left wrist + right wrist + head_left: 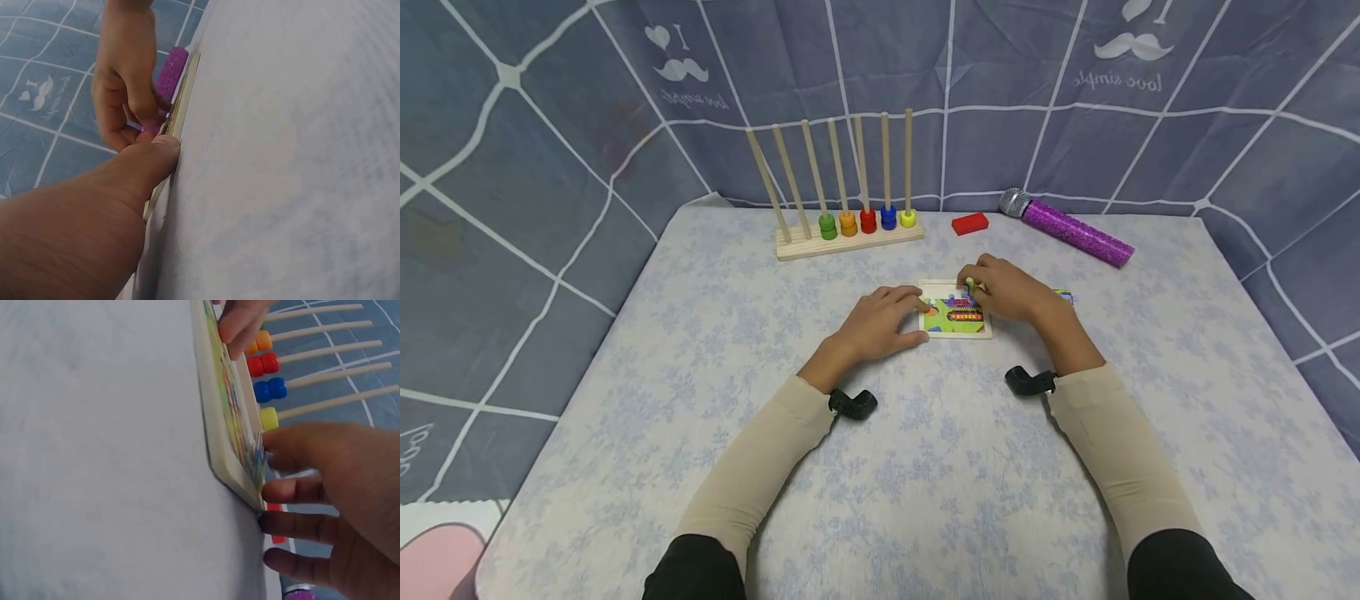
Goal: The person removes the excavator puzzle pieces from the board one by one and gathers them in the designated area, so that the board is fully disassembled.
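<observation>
A small jigsaw puzzle (pixel 955 327) in a pale wooden frame lies flat on the table, with a green, red and blue picture in it. My left hand (pixel 880 323) rests on its left side, fingers reaching over the frame and thumb against the near left corner. At the upper right of the frame, my right hand (pixel 1009 287) pinches a small puzzle piece (pixel 259 457) between thumb and fingers, tilted up from the board. In the left wrist view the left thumb (pixel 164 150) presses the frame's edge. Another colourful piece (pixel 1064 296) shows partly behind the right wrist.
Behind the puzzle stands a wooden peg rack (pixel 850 243) with coloured beads on several of its upright rods. A red block (pixel 970 223) and a purple glittery microphone (pixel 1075 233) lie at the back right. A patterned grey-blue cloth (pixel 895 75) hangs behind the table.
</observation>
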The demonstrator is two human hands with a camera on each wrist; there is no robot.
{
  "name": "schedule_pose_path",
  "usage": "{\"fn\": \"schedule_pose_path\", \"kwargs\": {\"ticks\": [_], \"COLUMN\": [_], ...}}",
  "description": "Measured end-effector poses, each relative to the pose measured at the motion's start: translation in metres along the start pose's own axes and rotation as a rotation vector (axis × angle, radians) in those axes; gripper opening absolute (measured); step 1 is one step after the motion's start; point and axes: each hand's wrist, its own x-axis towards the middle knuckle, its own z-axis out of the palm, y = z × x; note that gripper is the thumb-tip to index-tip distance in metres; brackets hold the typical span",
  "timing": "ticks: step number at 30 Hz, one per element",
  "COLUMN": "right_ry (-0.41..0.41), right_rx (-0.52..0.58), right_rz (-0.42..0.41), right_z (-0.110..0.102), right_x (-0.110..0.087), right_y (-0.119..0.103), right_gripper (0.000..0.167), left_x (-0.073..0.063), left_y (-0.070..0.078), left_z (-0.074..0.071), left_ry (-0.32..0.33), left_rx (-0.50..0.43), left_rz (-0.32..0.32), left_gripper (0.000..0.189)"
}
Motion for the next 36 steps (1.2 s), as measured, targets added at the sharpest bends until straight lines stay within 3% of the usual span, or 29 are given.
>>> {"fn": "schedule_pose_path", "kwargs": {"ticks": [16, 25, 30, 36], "right_ry": [0.044, 0.091, 0.140, 0.166], "right_rx": [0.141, 0.177, 0.239, 0.250], "right_rz": [-0.059, -0.044, -0.015, 0.042], "right_z": [-0.002, -0.007, -0.019, -0.033], "right_x": [-0.006, -0.008, -0.023, -0.056], "right_y": [0.008, 0.010, 0.015, 0.036], "right_gripper": [0.031, 0.034, 0.035, 0.036], "left_x": [0.000, 0.000, 0.001, 0.001], "left_y": [0.002, 0.001, 0.001, 0.000], "left_z": [0.001, 0.002, 0.001, 0.001], "left_ry": [0.003, 0.006, 0.002, 0.001], "left_rx": [0.014, 0.010, 0.012, 0.003], "left_rz": [-0.004, -0.006, 0.002, -0.005], "left_gripper": [0.047, 0.047, 0.047, 0.047]}}
